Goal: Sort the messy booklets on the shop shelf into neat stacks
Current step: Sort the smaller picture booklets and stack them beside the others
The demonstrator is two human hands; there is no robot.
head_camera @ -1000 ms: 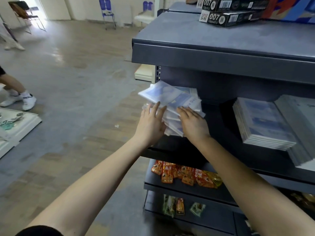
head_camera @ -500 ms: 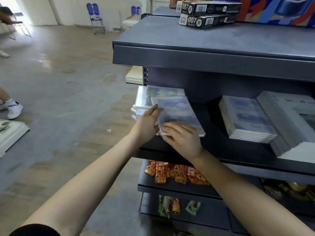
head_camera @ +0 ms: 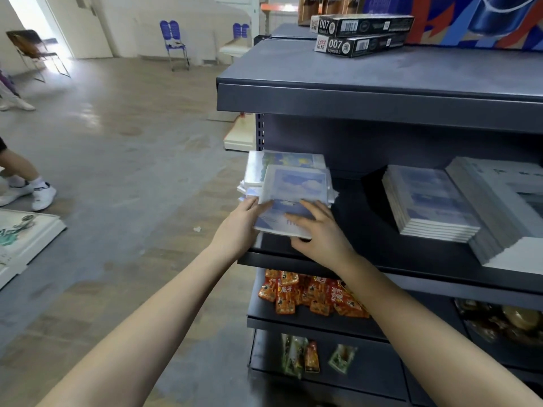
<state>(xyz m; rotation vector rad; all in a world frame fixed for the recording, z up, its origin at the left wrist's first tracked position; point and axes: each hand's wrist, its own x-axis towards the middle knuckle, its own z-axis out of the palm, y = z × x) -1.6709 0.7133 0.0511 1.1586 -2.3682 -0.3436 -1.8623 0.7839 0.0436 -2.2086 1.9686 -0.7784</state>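
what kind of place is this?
Probably a small shop, or a mock-up of one: dark metal display shelving, stacked booklets, and orange snack packets on the shelf below.

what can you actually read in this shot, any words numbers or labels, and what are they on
"007": on the end of the upper black box.
"007": on the end of the lower black box.
Small print and barcodes on both boxes: too small to read.
Cover print on the top booklet: blurred, unreadable.
Characters on the orange snack packets: too blurred to read.
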